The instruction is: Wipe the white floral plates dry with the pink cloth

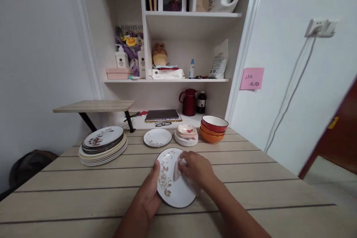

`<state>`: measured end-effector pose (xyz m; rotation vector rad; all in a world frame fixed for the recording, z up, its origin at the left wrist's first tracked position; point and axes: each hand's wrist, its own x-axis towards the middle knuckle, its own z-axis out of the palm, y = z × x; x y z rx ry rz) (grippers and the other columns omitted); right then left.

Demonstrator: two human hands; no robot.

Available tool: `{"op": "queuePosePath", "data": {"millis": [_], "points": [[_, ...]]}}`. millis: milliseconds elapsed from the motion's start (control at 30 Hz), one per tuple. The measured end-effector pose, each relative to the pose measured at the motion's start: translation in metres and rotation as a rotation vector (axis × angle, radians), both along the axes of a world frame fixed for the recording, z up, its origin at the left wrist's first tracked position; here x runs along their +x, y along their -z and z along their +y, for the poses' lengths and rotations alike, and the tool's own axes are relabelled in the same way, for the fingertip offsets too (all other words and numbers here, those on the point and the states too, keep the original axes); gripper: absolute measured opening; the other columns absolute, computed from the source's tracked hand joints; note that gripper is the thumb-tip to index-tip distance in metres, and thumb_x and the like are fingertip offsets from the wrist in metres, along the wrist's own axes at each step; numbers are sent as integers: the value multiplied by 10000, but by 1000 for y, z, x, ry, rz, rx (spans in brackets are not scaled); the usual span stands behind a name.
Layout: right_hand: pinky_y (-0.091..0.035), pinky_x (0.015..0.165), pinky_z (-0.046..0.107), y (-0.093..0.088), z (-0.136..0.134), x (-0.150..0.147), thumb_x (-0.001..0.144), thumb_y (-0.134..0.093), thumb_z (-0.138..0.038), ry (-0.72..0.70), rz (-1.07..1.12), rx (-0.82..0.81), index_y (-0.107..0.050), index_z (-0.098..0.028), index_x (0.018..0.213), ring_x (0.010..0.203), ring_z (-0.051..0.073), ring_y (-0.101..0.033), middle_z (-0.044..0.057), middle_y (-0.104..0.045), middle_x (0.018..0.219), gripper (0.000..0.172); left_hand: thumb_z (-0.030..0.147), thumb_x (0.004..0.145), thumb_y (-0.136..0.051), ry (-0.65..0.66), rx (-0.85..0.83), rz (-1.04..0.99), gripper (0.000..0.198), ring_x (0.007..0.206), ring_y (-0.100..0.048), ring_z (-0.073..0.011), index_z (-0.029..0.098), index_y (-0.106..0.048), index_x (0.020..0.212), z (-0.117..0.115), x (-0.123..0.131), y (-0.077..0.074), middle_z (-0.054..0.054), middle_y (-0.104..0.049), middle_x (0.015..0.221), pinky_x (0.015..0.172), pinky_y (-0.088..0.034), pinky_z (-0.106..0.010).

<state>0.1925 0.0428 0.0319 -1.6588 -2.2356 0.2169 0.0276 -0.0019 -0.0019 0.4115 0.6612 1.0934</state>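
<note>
A tall stack of plates (pixel 103 136) sits at the left of a slatted table (pixel 75 193), just in front of a small raised shelf (pixel 93 106) on black legs. A person's left hand (pixel 150 189) grips a flower-patterned plate (pixel 175 192) at its left edge, thumb on the rim and fingers mostly hidden behind. The plate is tilted over the table's near side; whether it touches the wood cannot be told. Beyond it lies a second plate (pixel 157 137). The right hand (pixel 197 169), fingers bunched around a pale cloth (pixel 177 171), presses it to the plate's right side. Farther back stand small dishes (pixel 186 141), a red jug (pixel 189 102) and, at right, nested bowls (pixel 212 136) below a pink note (pixel 252 79).
</note>
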Motion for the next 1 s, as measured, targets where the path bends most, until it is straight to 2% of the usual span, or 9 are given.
{"op": "queuePosePath", "data": {"millis": [167,300,400,533,633,700,800,900,1000], "points": [[-351,679,274,2,2,-17,805,-558,-306,-5,161,119,-594,-247,1006,957,211,-587,43,-664,1022,213,480,900,-493,0,55,-12,591,1119,-617,-276,134,-463,1378,4,4,6,-162,-660,1198,1001,-421,-390],[-372,755,274,3,-1,-32,785,-563,-240,-234,288,197,-597,-227,956,929,193,-583,33,-669,972,175,479,889,-519,-11,62,20,570,1080,-638,-270,139,-497,1347,6,5,7,-151,-684,1155,963,-454,-380],[-378,796,282,2,-6,-38,735,-579,-182,-415,286,181,-622,-220,962,913,197,-582,37,-677,957,234,524,890,-483,9,63,19,576,1065,-647,-270,142,-525,1318,4,3,4,-146,-698,1123,939,-471,-376],[-391,765,264,2,-17,-33,687,-632,-187,-605,269,59,-659,-222,924,857,186,-589,21,-687,925,241,577,874,-460,-11,29,39,625,1063,-647,-279,118,-545,1290,1,0,0,-156,-708,1090,945,-469,-385],[-401,731,237,4,-23,-20,683,-655,-209,-793,243,-116,-689,-242,895,809,160,-592,-12,-690,893,217,629,856,-430,43,-11,29,697,1092,-630,-297,83,-558,1270,1,-3,0,-182,-700,1097,976,-449,-409],[-408,707,223,4,-23,-10,665,-671,-208,-860,221,-257,-708,-262,891,792,149,-595,-29,-693,893,235,651,853,-400,58,-2,5,727,1122,-612,-302,80,-557,1275,4,-4,2,-190,-688,1124,1001,-429,-421],[-401,648,223,2,-19,8,643,-666,-202,-742,188,-368,-727,-296,886,730,144,-600,-42,-704,856,268,633,866,-401,44,38,-10,705,1171,-580,-297,95,-539,1301,7,-5,6,-184,-667,1174,1034,-399,-429],[-363,611,250,-2,-11,20,650,-613,-190,-430,130,-242,-734,-314,860,715,169,-604,-22,-718,807,272,574,883,-445,37,45,10,639,1201,-558,-287,119,-519,1325,9,-6,9,-167,-650,1213,1050,-382,-434],[-321,598,272,-4,-4,21,689,-563,-203,-134,69,-101,-715,-294,857,754,200,-613,21,-726,860,244,530,885,-487,11,32,50,605,1202,-558,-279,133,-502,1341,7,-5,6,-156,-640,1234,1047,-388,-424]]}}
